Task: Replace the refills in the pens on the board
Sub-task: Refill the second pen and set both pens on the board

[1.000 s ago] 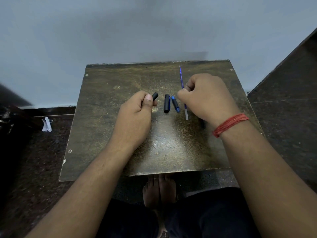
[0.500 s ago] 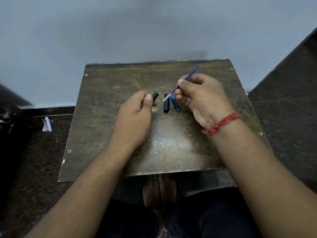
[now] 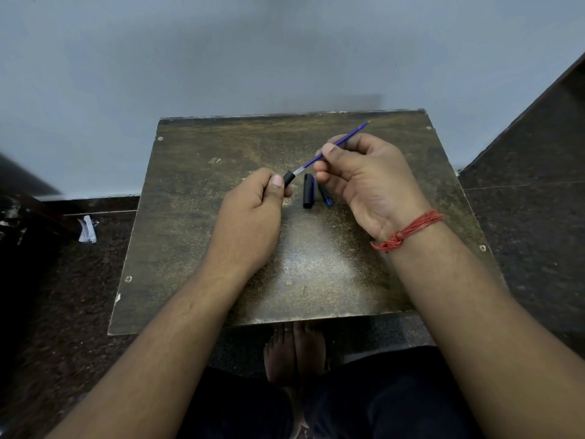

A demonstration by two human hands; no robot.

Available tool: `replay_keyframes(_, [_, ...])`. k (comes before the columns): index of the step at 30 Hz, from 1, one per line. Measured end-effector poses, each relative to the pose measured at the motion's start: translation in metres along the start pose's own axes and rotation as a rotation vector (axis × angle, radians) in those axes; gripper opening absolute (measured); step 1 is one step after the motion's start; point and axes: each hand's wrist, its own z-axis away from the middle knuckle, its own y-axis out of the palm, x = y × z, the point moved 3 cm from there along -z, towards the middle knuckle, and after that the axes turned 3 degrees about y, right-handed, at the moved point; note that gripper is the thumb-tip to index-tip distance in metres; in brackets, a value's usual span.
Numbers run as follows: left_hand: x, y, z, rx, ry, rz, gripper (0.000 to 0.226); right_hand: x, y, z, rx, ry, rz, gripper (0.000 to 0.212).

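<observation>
My left hand (image 3: 250, 217) is closed around a black pen barrel (image 3: 288, 179); only the barrel's open end sticks out past my thumb. My right hand (image 3: 364, 182) pinches a thin blue refill (image 3: 340, 142) between thumb and fingers. The refill slants from upper right down to the left, and its clear end touches the barrel's opening. A black pen cap (image 3: 308, 191) lies on the brown board (image 3: 196, 217) between my hands. A small blue pen piece (image 3: 326, 196) lies just right of the cap, partly under my right fingers.
The board rests on a dark floor against a pale wall. A scrap of white paper (image 3: 87, 229) lies on the floor to the left. My bare feet (image 3: 294, 353) show below the board's near edge. A red thread (image 3: 408, 231) circles my right wrist.
My right hand picked the blue refill up off the board, tilted it and brought its clear end to the barrel's opening. My left hand stayed put with the barrel.
</observation>
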Motion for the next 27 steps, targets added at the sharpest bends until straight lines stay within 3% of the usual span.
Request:
replay_keyframes(7, [-0.0003, 0.0015, -0.0004, 0.002, 0.024, -0.014, 0.03, -0.0052, 0.0062, 0.0029, 0.153, -0.036, 0.366, 0.01])
replay_keyframes(14, [-0.0013, 0.0016, 0.0007, 0.012, 0.015, -0.002, 0.03, 0.0033, -0.0029, 0.0009, 0.041, -0.083, 0.29, 0.009])
replay_keyframes(24, [-0.0007, 0.0012, 0.0011, 0.01, 0.02, 0.008, 0.03, -0.0011, 0.0015, 0.0007, 0.072, -0.145, 0.43, 0.01])
replay_keyframes(27, [-0.0009, 0.001, 0.0005, 0.002, 0.016, 0.007, 0.03, 0.0041, -0.003, 0.0013, 0.004, -0.195, 0.545, 0.013])
